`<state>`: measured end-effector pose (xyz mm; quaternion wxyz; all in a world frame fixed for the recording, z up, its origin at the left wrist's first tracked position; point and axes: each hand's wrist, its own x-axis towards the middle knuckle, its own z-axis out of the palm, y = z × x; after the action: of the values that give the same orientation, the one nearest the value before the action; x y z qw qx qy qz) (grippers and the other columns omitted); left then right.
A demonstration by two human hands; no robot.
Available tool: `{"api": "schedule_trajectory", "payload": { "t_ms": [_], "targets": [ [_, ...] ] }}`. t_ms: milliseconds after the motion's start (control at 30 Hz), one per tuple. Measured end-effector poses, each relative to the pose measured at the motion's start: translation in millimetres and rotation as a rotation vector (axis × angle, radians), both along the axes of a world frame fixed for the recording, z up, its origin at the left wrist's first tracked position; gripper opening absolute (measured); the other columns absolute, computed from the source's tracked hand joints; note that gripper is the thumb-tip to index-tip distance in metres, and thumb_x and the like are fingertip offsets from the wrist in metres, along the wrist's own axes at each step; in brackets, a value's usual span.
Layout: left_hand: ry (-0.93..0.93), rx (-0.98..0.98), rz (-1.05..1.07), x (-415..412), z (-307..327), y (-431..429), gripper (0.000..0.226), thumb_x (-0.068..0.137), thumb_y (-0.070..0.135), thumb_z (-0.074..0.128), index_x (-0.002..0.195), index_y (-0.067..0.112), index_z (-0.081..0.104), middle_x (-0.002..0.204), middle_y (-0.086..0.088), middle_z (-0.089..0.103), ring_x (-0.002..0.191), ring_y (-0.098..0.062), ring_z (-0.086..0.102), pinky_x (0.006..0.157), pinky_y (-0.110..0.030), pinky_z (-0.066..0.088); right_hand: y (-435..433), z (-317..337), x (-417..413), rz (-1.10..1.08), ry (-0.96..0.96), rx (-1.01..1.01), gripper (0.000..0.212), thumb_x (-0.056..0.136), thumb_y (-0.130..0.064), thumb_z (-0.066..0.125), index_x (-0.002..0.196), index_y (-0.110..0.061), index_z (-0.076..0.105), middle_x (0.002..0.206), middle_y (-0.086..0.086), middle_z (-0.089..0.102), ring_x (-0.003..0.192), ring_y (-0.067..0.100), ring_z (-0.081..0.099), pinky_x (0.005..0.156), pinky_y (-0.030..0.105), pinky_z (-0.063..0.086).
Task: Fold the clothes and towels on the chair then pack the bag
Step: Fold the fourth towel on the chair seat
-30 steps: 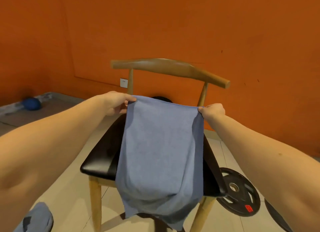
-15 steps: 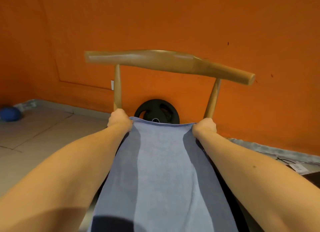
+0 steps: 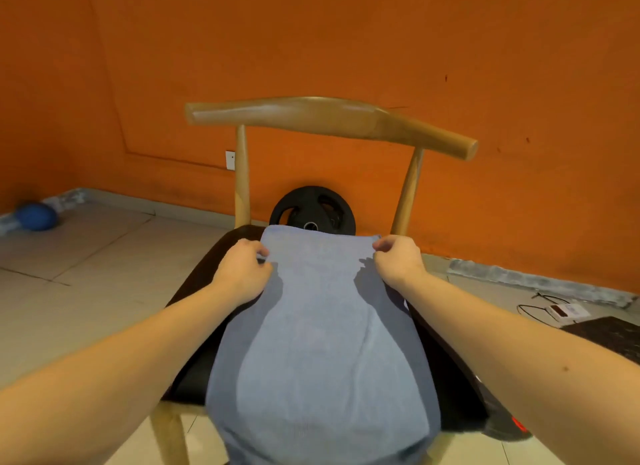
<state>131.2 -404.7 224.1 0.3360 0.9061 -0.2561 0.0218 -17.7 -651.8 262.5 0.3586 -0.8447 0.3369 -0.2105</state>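
Lowered since before, the towel (image 3: 318, 343) lies along the chair (image 3: 329, 118) seat, long axis running from my fingers (image 3: 260, 252) back toward me; I see left hand (image 3: 242, 270) and right hand (image 3: 398, 260) pinching its far corners.

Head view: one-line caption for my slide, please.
Left hand and right hand pinch the far corners of a blue towel spread over the chair.

Left hand (image 3: 244, 272) and right hand (image 3: 398, 262) pinch blue towel (image 3: 322, 343) on chair (image 3: 329, 118)

Towel (image 3: 322, 326) on chair (image 3: 329, 118) seat; weight plate (image 3: 298, 208) behind chair; ball (image 3: 36, 216) far left.
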Motion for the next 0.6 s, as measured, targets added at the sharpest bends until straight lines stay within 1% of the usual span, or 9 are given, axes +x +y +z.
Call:
{"api": "schedule_trajectory", "payload": {
  "t_ms": [67,133,233,367,433,467,533,567,600],
  "targets": [
    [-0.034,0.002,0.023,-44,2,30,0.020,0.097,0.028,0.065,0.114,0.018,0.066,0.113,0.000,0.061,0.091,-0.015,0.061,0.087,-0.034,0.055,20,-1,-36,0.009,-0.058,0.001,0.028,0.096,-0.004,0.058,0.120,-0.010,0.070,0.117,0.007,0.069,0.108,0.024,0.065,0.084,0.027,0.047],
    [-0.025,-0.003,0.049,-87,-1,59,0.014,0.096,0.036,0.066,0.102,0.023,0.064,0.096,0.002,0.063,0.079,-0.013,0.061,0.077,-0.037,0.057,42,-5,-75,0.007,-0.104,0.018,0.026,0.097,-0.008,0.060,0.122,-0.012,0.068,0.110,0.004,0.069,0.099,0.021,0.067,0.084,0.031,0.055],
    [0.043,-0.017,0.104,-141,-4,92,0.016,0.096,0.042,0.065,0.092,0.028,0.058,0.076,0.003,0.064,0.071,-0.014,0.063,0.070,-0.041,0.059,74,-17,-130,-0.017,-0.119,0.037,0.020,0.098,-0.017,0.065,0.117,-0.022,0.064,0.096,-0.002,0.068,0.087,0.015,0.069,0.083,0.038,0.062],
    [0.092,0.016,0.162,-182,-17,124,0.024,0.097,0.043,0.065,0.084,0.024,0.059,0.074,0.000,0.066,0.070,-0.016,0.064,0.071,-0.039,0.059,109,-46,-195,-0.082,-0.100,0.012,0.005,0.098,-0.029,0.066,0.100,-0.031,0.063,0.089,-0.009,0.067,0.083,0.013,0.068,0.079,0.038,0.063],
    [0.222,0.035,0.168,-191,-29,135,0.033,0.097,0.038,0.066,0.075,0.015,0.059,0.073,-0.008,0.065,0.069,-0.022,0.062,0.070,-0.037,0.054,121,-57,-220,-0.121,-0.029,-0.021,0.003,0.100,-0.029,0.064,0.101,-0.027,0.063,0.090,-0.007,0.065,0.083,0.013,0.066,0.080,0.035,0.061],
    [0.321,0.034,0.161,-194,-36,139,0.035,0.097,0.036,0.067,0.073,0.012,0.057,0.073,-0.010,0.061,0.069,-0.023,0.058,0.070,-0.038,0.051,125,-63,-231,-0.132,0.017,-0.012,0.005,0.100,-0.028,0.062,0.103,-0.023,0.063,0.091,-0.004,0.065,0.084,0.013,0.065,0.079,0.034,0.060],
    [0.537,0.017,0.129,-196,-54,145,0.031,0.095,0.035,0.071,0.083,0.010,0.057,0.085,-0.012,0.056,0.079,-0.025,0.055,0.076,-0.044,0.052,128,-75,-245,-0.131,0.133,0.055,0.007,0.101,-0.025,0.062,0.101,-0.018,0.062,0.090,0.002,0.065,0.081,0.016,0.063,0.072,0.032,0.056],
    [0.617,0.012,0.105,-196,-63,147,0.032,0.093,0.038,0.073,0.097,0.009,0.059,0.098,-0.012,0.059,0.089,-0.025,0.058,0.081,-0.046,0.052,130,-82,-249,-0.128,0.177,0.096,0.008,0.100,-0.023,0.063,0.098,-0.016,0.062,0.088,0.005,0.065,0.079,0.018,0.062,0.068,0.032,0.054],
    [0.673,0.005,0.073,-196,-71,148,0.041,0.091,0.040,0.074,0.114,0.009,0.060,0.114,-0.009,0.061,0.102,-0.025,0.060,0.085,-0.045,0.052,130,-89,-250,-0.121,0.199,0.146,0.008,0.098,-0.021,0.065,0.098,-0.014,0.062,0.089,0.008,0.066,0.077,0.020,0.062,0.067,0.034,0.054]
  ]
}}
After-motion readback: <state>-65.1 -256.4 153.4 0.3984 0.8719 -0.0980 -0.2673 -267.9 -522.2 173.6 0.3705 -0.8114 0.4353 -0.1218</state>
